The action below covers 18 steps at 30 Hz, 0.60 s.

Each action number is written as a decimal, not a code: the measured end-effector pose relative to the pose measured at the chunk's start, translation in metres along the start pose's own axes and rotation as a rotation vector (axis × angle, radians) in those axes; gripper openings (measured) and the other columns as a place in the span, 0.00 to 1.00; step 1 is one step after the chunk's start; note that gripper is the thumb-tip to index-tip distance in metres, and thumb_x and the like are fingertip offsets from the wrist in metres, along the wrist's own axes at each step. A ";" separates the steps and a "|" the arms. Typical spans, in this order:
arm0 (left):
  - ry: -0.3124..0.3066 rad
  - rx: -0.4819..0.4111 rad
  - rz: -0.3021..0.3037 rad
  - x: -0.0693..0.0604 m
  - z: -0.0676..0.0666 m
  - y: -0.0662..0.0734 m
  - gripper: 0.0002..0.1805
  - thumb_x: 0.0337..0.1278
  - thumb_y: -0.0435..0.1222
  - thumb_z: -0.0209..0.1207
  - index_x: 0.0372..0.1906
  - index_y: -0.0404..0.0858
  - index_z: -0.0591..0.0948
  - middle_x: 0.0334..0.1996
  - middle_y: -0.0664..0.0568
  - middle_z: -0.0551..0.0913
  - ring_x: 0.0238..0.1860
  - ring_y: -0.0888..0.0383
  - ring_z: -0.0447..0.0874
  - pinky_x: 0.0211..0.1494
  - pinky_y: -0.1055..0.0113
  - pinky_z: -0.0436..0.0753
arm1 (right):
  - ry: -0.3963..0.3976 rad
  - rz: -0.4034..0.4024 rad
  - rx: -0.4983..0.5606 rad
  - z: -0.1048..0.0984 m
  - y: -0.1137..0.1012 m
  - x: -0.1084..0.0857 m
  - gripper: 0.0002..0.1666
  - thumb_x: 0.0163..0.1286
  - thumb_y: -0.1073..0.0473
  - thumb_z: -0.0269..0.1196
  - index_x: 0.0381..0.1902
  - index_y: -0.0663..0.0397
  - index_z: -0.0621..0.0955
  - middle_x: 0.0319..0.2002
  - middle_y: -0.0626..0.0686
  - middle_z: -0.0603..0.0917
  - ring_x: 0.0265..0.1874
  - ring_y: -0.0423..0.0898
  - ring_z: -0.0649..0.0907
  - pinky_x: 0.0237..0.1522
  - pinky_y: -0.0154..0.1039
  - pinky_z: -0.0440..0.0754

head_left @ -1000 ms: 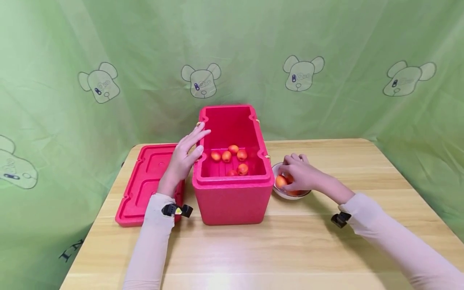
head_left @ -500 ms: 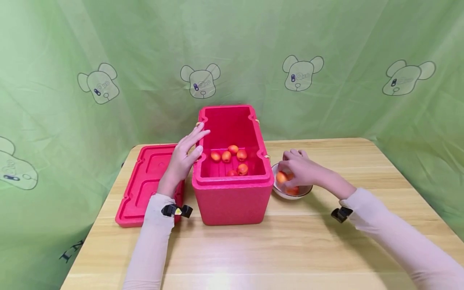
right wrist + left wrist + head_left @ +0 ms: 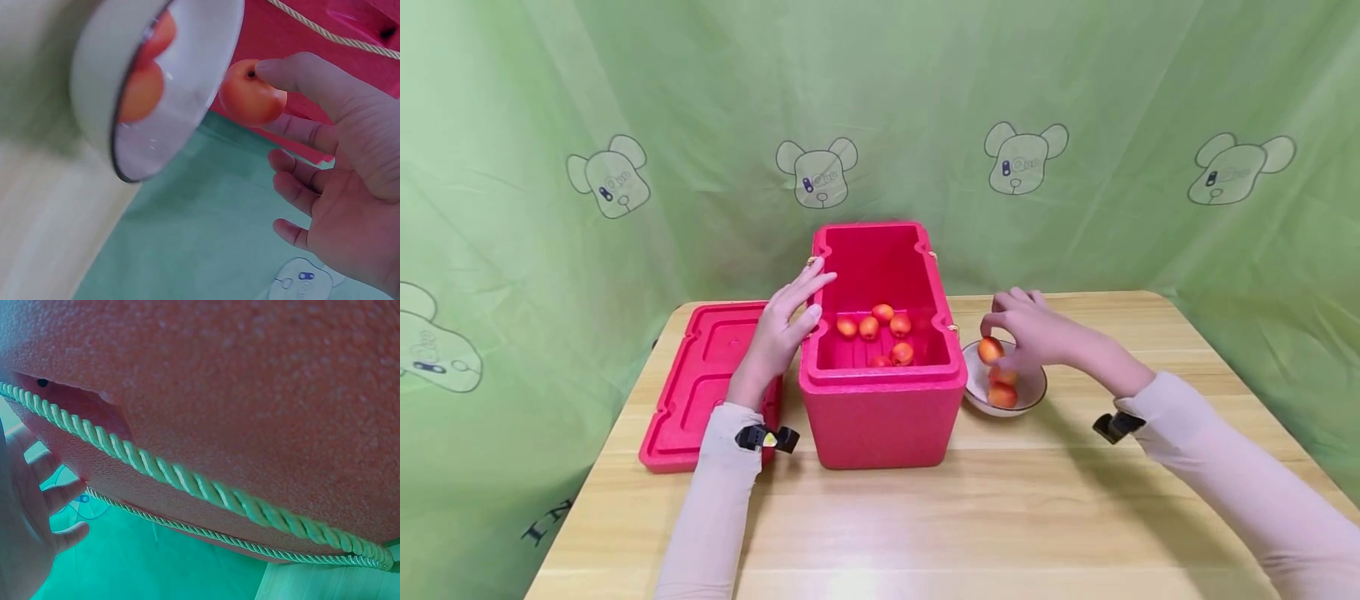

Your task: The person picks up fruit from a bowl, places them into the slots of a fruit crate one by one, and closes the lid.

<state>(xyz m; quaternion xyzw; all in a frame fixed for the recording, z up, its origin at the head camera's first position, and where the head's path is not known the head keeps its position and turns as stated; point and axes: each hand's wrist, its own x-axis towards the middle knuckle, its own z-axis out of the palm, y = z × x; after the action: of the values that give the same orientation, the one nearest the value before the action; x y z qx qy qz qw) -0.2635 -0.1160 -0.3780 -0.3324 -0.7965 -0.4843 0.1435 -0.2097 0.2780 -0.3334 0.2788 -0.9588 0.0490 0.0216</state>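
My right hand point(image 3: 1030, 333) pinches a small orange-red fruit point(image 3: 991, 350) between thumb and index finger, just over the white bowl point(image 3: 1032, 390). The right wrist view shows a dark spot on this fruit point(image 3: 253, 94), and the other fingers bent loosely. Inside the bowl lie two more such fruits point(image 3: 1002, 395). To the left stands a deep red box point(image 3: 880, 425) without its lid, several of the same fruits point(image 3: 901, 354) on its floor. Against the box's left rim rests my left hand point(image 3: 775, 333), fingers extended; the left wrist view has the hand point(image 3: 31, 519) beside the box wall.
A red lid point(image 3: 700, 392) lies flat on the table left of the box, partly behind the left forearm. Twisted cord point(image 3: 181, 481) runs along the box's side. The wooden table point(image 3: 1037, 517) ends at a green curtain point(image 3: 910, 83) behind it.
My right hand has risen from inside the bowl, lifting one fruit and uncovering the others there. The left hand has stayed at the box rim.
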 end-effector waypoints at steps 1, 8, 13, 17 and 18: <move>0.001 -0.001 0.003 0.000 0.000 -0.001 0.30 0.67 0.49 0.51 0.74 0.54 0.72 0.80 0.61 0.61 0.82 0.56 0.55 0.77 0.37 0.59 | 0.003 0.002 -0.003 -0.003 0.000 0.001 0.15 0.50 0.55 0.75 0.36 0.48 0.85 0.38 0.51 0.76 0.43 0.52 0.71 0.49 0.55 0.64; 0.003 -0.001 0.004 0.000 0.001 0.001 0.31 0.65 0.44 0.52 0.74 0.53 0.72 0.80 0.60 0.61 0.81 0.55 0.55 0.77 0.36 0.60 | 0.043 0.010 -0.049 -0.034 -0.003 0.006 0.17 0.49 0.54 0.76 0.37 0.47 0.85 0.39 0.53 0.76 0.43 0.53 0.71 0.49 0.57 0.65; 0.010 -0.008 0.011 0.000 0.001 0.002 0.31 0.66 0.46 0.51 0.74 0.49 0.73 0.80 0.58 0.61 0.82 0.52 0.55 0.76 0.35 0.60 | 0.071 0.019 -0.056 -0.060 -0.007 0.010 0.16 0.50 0.55 0.77 0.38 0.45 0.85 0.40 0.53 0.77 0.44 0.53 0.71 0.48 0.55 0.64; 0.009 -0.011 0.015 0.000 0.000 0.001 0.30 0.67 0.47 0.50 0.73 0.49 0.73 0.80 0.57 0.62 0.82 0.52 0.55 0.77 0.35 0.58 | 0.088 0.024 -0.052 -0.081 -0.014 0.014 0.16 0.52 0.56 0.76 0.39 0.47 0.86 0.41 0.54 0.77 0.45 0.54 0.70 0.49 0.55 0.63; 0.008 -0.009 0.017 0.000 0.000 0.001 0.30 0.67 0.47 0.50 0.73 0.49 0.73 0.80 0.57 0.62 0.82 0.52 0.55 0.77 0.36 0.58 | 0.093 0.022 -0.052 -0.086 -0.017 0.015 0.16 0.52 0.56 0.76 0.39 0.47 0.86 0.42 0.55 0.77 0.45 0.54 0.70 0.50 0.55 0.63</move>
<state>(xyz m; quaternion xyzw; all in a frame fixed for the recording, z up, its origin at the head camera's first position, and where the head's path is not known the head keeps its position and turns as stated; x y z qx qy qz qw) -0.2631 -0.1153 -0.3776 -0.3377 -0.7909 -0.4880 0.1491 -0.2119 0.2654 -0.2459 0.2650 -0.9608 0.0375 0.0728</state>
